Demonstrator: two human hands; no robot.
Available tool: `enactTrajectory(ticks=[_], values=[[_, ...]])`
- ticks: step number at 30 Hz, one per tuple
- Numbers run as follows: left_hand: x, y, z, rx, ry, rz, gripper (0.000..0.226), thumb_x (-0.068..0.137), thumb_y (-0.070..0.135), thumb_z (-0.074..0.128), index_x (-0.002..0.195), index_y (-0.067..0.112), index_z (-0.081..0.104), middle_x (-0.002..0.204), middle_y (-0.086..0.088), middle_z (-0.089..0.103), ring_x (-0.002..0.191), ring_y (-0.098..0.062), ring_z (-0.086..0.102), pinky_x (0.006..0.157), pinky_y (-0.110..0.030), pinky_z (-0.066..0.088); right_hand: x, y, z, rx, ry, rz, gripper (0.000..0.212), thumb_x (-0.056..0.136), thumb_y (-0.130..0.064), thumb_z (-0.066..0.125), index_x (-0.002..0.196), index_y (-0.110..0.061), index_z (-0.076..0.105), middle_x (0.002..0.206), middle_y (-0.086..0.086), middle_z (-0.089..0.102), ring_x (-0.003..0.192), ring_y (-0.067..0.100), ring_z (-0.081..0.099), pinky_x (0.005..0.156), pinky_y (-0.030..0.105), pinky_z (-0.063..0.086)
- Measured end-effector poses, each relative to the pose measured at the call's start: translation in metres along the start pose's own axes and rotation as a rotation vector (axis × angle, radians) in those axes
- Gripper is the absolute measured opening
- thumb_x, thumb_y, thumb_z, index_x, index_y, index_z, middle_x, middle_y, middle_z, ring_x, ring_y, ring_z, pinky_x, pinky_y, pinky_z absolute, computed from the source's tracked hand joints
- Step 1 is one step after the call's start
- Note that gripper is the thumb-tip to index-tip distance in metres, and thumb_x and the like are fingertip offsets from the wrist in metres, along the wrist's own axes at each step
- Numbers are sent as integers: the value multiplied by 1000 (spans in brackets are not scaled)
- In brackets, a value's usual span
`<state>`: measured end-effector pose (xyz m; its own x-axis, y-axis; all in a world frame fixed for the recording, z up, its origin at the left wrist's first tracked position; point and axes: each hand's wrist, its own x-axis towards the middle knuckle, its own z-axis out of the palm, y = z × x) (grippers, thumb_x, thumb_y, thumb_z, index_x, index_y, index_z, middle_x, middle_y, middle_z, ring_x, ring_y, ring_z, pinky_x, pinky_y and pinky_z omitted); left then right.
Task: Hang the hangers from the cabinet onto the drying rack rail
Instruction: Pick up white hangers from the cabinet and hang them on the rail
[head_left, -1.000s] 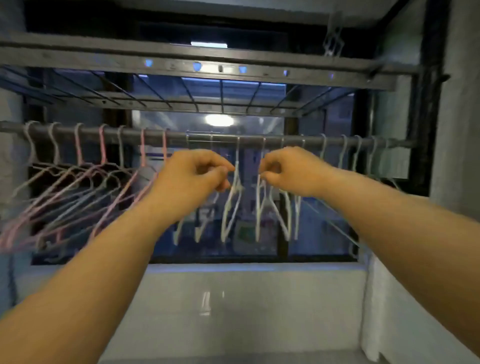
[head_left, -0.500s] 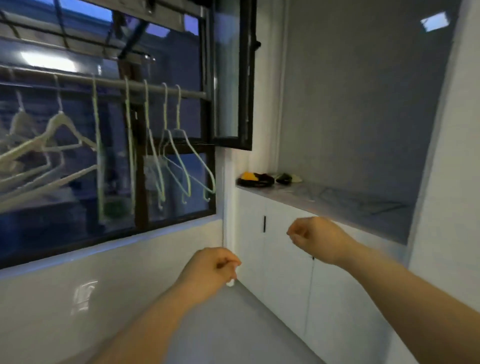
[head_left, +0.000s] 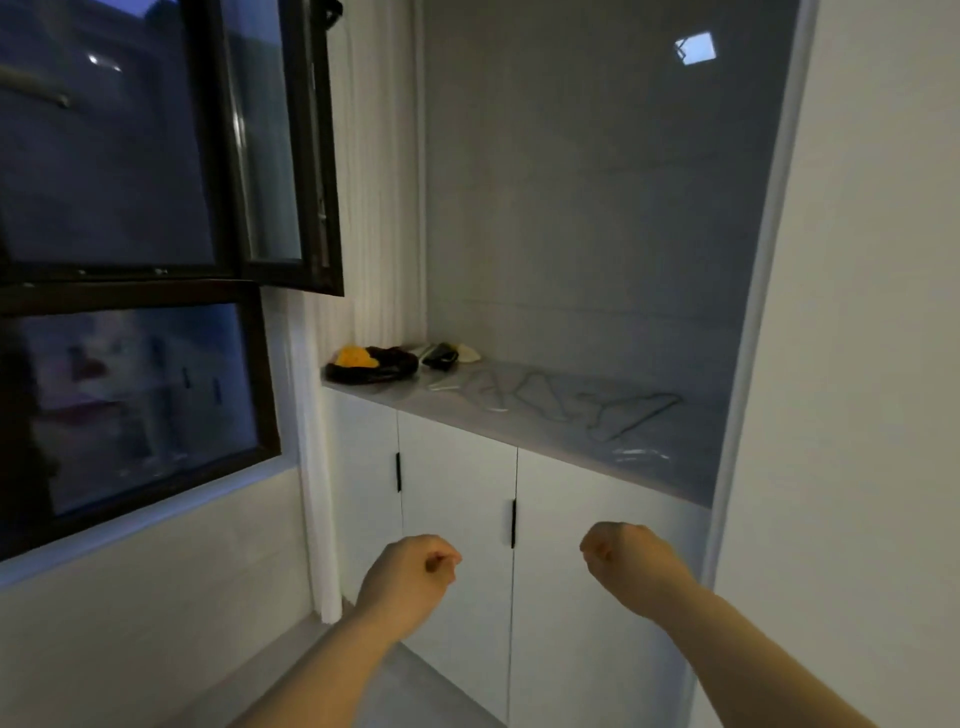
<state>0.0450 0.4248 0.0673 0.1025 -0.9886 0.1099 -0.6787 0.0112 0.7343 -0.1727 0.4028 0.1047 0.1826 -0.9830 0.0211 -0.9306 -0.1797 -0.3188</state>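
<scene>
**Going for the hangers on the worktop**

The hangers are lying flat on the worktop above the cabinet. They are overlapping in a loose spread, thin and pale against the grey surface. I cannot tell how many there are.

I am judging this to be the pick-up step. To do it well, I should be opening my fingers before they arrive. I should be aiming for a hook or neck, not the thin lower bar. Since the frames are crossing one another, I should be lifting one clear of the tangle, so that it is not dragging the others off the front edge. If one is sitting too flat to pinch, sliding it toward the edge should be giving my fingers room underneath.

The hangers are lying above and beyond both hands, well apart from them. My left hand and right hand are hovering in front of the cabinet doors, below the worktop's edge. The fingers of both are curling into fists and holding nothing.

A dark dish with something yellow in it is sitting at the worktop's left end, near the window. The rail is not showing here.
</scene>
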Motion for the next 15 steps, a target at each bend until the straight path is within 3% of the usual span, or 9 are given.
enactTrajectory(ticks=[3, 7, 11, 15], values=[[58, -9, 7, 76, -15, 8, 20, 93, 16, 47, 84, 30, 60, 96, 5, 62, 95, -11, 58, 80, -15, 41, 46, 19, 14, 32, 35, 33, 30, 96, -18, 38, 120, -15, 57, 125, 3, 60, 113, 20, 56, 85, 21, 41], [119, -22, 26, 112, -12, -33, 21, 93, 16, 48, 102, 17, 67, 109, 0, 66, 102, -16, 60, 81, -16, 40, 100, 49, 36, -10, 3, 83, 35, 97, -23, 38, 131, -21, 47, 136, 0, 49, 123, 19, 49, 100, 26, 40], [176, -36, 46, 172, -24, -56, 23, 93, 19, 46, 106, 17, 66, 114, 1, 65, 104, -16, 60, 85, -19, 43, 164, 62, 43, -62, -11, 82, 43, 98, -20, 36, 140, -20, 33, 145, 1, 38, 132, 20, 39, 106, 29, 34], [243, -41, 53, 168, 37, -125, 24, 93, 17, 47, 107, 16, 66, 117, -1, 65, 107, -19, 59, 90, -23, 43, 242, 63, 46, -112, 13, 1, 50, 98, -23, 37, 145, -20, 23, 153, 0, 23, 141, 19, 23, 114, 28, 20]])
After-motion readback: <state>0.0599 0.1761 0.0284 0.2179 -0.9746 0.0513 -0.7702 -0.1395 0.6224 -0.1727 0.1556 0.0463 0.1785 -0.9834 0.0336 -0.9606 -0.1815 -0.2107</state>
